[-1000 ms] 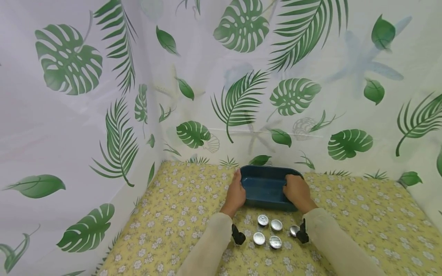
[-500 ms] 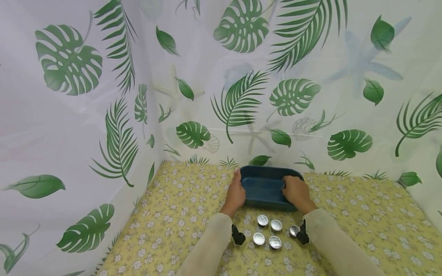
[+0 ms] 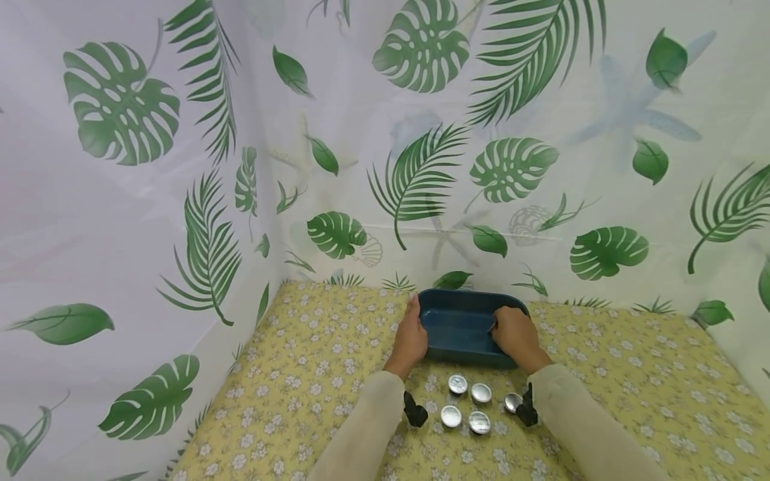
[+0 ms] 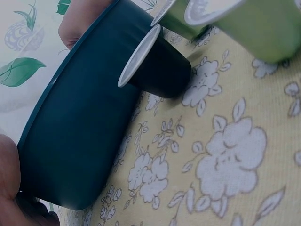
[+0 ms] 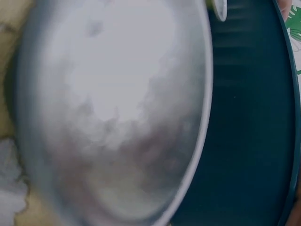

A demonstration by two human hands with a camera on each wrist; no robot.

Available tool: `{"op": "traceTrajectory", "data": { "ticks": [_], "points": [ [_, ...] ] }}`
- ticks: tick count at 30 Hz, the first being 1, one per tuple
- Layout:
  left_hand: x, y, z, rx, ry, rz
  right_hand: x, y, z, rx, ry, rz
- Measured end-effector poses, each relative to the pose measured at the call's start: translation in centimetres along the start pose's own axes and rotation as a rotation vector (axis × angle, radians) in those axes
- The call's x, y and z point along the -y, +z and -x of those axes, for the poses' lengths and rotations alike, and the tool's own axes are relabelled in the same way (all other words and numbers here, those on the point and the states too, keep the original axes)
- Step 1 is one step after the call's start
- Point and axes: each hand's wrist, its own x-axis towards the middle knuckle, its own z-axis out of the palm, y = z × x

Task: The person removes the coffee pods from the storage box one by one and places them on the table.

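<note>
A dark blue, deep tray (image 3: 460, 331) with rounded corners stands on the cloth, in the middle of the head view. My left hand (image 3: 410, 337) grips its left end. Over the right end, my right hand (image 3: 519, 334) holds the rim, with bent fingers reaching inside; its fingertips are partly hidden. In front of the tray are several foil-topped coffee capsules, among them a silver-lidded one (image 3: 513, 402) beside the right wrist. The left wrist view shows a black capsule (image 4: 162, 68) and a green one (image 4: 258, 28). A capsule lid (image 5: 117, 108) fills much of the right wrist view, blurred.
A yellow flowered cloth (image 3: 313, 374) covers the table. White sheeting (image 3: 337, 167) printed with green leaves hangs behind the tray and along the left side. Black wrist mounts (image 3: 415, 411) stick out near the capsules.
My right hand has shifted very slightly left at the tray's end. The left hand, tray and capsules stay where they were.
</note>
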Motion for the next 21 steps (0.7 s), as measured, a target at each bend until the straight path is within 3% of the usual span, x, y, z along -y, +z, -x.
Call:
{"op": "traceTrajectory", "data": {
  "ticks": [21],
  "points": [
    [0.2, 0.22, -0.35, 0.018, -0.024, 0.022, -0.45, -0.71, 0.42, -0.028, -0.089, -0.088]
  ]
}}
